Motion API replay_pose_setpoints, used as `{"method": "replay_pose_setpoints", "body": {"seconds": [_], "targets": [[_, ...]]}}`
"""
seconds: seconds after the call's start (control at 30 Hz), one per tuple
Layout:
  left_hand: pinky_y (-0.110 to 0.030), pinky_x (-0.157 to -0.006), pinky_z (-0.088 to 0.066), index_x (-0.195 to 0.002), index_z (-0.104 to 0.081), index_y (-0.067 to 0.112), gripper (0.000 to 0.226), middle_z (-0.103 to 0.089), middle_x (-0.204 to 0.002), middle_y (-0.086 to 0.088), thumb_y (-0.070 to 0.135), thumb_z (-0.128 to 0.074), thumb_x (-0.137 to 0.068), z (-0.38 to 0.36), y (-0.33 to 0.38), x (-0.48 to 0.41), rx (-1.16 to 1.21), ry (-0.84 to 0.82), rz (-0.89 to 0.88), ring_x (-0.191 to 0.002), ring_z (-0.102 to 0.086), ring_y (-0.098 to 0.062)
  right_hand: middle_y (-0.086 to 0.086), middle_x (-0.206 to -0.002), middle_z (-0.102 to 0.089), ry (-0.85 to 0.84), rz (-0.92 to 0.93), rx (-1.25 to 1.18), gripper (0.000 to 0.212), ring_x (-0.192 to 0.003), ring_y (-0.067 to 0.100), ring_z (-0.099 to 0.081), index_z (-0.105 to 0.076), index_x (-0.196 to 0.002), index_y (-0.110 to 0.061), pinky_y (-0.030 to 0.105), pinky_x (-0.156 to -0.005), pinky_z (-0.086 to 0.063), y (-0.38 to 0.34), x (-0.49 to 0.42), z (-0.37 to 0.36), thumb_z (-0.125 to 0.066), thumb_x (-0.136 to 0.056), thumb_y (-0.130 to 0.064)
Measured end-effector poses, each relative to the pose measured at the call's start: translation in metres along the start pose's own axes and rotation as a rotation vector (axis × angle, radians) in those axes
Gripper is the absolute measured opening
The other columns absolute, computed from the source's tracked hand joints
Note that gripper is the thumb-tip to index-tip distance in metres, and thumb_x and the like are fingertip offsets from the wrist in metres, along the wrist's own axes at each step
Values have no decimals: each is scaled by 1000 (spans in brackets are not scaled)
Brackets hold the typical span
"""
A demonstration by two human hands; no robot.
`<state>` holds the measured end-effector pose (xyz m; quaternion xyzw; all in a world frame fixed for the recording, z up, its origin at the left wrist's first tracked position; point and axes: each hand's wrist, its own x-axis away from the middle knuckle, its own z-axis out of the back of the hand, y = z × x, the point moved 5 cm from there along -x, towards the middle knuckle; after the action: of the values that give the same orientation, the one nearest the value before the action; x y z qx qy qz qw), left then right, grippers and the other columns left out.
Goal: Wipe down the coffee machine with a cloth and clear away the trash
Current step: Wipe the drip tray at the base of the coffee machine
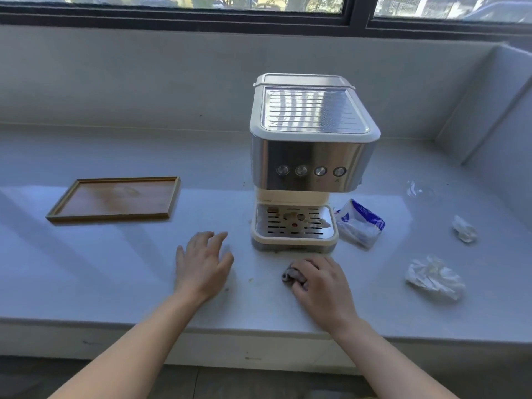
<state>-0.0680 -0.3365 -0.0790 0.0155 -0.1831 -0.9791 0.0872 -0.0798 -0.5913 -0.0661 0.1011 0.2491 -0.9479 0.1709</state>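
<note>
A steel and cream coffee machine [312, 156] stands on the pale counter [115, 269], its drip tray [293, 224] facing me with crumbs on the grate. My right hand [322, 286] rests on the counter just in front of the drip tray, closed over a bunched grey cloth [290, 275]. My left hand [203, 262] lies flat on the counter to the left of the machine, fingers spread, holding nothing. Trash lies to the right: a blue and white wrapper [359, 223] against the machine's base, a large crumpled paper [433, 279], and a smaller paper ball [464, 229].
A shallow wooden tray [66, 207] sits at the left of the counter. A scrap of clear plastic [414, 189] lies far right near the side wall [495, 125]. A window runs along the back. Small specks dot the counter between my hands.
</note>
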Motion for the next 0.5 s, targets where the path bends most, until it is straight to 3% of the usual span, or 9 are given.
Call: {"method": "replay_pose_setpoints", "body": {"seconds": [0.1,0.17,0.23,0.33,0.5], "targets": [[-52,-119,-17,-151,-17,43,58,-17,-162,3,49,-36,-97,-6,40,-4,132,15,-128,-148,-16,-17,-8,-85,-67,93,-101,-77,10,-78,19,-61,-73,-83,-27,31,-69,-49,15,-3,12,-74,-76,-20],[-56,-119,-7,-150,-5,51,58,-6,-164,11,54,-29,-97,-16,51,3,116,9,-201,-150,-5,-13,-11,-83,-69,196,-287,-317,19,-67,14,-63,-72,-83,-35,29,-56,-54,33,0,21,-73,-76,-18],[-57,-119,-2,-149,-5,53,57,-3,-164,16,58,-20,-95,-23,52,7,99,8,-256,-150,1,-10,-4,-78,-69,292,-447,-558,23,-50,19,-62,-72,-90,-37,34,-39,-53,47,2,29,-66,-78,-18],[-57,-120,-6,-150,-17,49,56,-9,-163,15,56,-16,-94,-26,50,7,76,25,-292,-151,-2,-11,-3,-81,-68,401,-370,-532,22,-63,23,-65,-69,-98,-37,43,-50,-56,50,-11,42,-60,-82,-23],[-60,-117,-17,-152,-16,43,57,-9,-164,13,51,-19,-96,-28,53,9,2,47,-317,-151,-4,-14,-11,-111,-57,359,-214,-357,19,-99,23,-62,-66,-111,-24,51,-77,-56,36,-34,37,-63,-92,-25]]}}
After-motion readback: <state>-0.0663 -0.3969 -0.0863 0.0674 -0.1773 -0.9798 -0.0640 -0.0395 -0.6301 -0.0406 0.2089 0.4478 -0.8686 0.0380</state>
